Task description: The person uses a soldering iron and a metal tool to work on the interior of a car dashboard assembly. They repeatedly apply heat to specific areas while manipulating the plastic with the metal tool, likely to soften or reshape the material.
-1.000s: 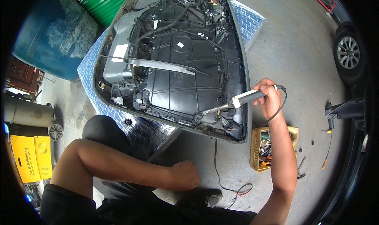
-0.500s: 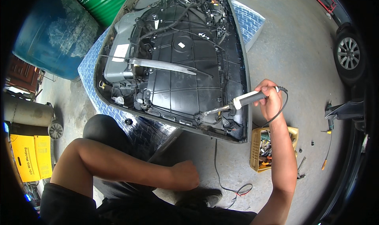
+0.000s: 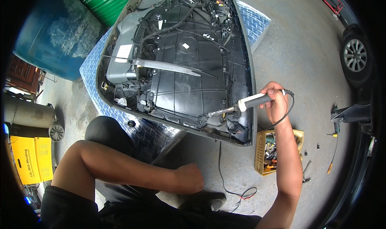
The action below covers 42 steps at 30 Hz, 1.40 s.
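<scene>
In my right hand (image 3: 276, 104), I grip a soldering-iron-like tool (image 3: 253, 101) with a dark handle, white band and cord. Its metal end touches a dark, rough patch (image 3: 203, 119) near the lower right corner of a black plastic vehicle panel (image 3: 189, 90). The panel carries wires, clips, a grey side housing (image 3: 122, 72) and a loose pale strip (image 3: 165, 67) lying across it, and rests on a foil-patterned padded support (image 3: 92, 80). My left hand (image 3: 189, 178) is closed in a fist below the panel, over my leg; its contents are hidden.
A yellow crate of tools (image 3: 263, 152) sits below right, with scattered tools (image 3: 330, 166) and a power cord (image 3: 241, 195) on the floor. A car wheel (image 3: 354, 55) is at right. Blue (image 3: 54, 44) and green (image 3: 102, 8) barrels and a yellow welding machine (image 3: 32, 156) are at left.
My right hand and the tool have shifted very slightly to the right, the tool's end staying at the same patch. My left arm looks unchanged.
</scene>
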Each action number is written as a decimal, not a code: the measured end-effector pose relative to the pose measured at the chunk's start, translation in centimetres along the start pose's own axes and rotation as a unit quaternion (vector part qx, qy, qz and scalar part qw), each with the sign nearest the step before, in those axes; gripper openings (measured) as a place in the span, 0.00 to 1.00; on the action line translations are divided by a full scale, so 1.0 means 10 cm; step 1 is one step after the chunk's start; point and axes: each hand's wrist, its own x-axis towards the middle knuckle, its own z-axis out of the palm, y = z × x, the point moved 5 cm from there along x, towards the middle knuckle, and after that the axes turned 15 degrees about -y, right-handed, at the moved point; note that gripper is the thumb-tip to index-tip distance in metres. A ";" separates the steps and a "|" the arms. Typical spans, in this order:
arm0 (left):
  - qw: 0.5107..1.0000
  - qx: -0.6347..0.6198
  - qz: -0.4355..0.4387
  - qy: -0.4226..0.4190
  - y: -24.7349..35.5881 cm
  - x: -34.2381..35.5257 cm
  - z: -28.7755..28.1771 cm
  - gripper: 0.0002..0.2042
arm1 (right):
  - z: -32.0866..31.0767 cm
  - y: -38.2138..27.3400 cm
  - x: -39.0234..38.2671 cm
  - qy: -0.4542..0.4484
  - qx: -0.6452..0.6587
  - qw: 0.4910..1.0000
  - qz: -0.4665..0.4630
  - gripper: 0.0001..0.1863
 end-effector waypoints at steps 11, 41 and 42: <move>1.000 0.009 -0.002 -0.007 0.00 0.02 0.03 0.05 | 0.03 -0.02 0.00 0.015 -0.001 1.000 0.007 0.11; 1.000 0.000 0.000 -0.017 0.00 0.01 -0.01 0.05 | -0.01 -0.05 -0.04 0.050 -0.037 0.998 0.013 0.11; 1.000 -0.001 0.000 -0.016 0.01 0.01 0.00 0.05 | 0.00 -0.05 -0.06 0.051 -0.037 0.998 0.015 0.11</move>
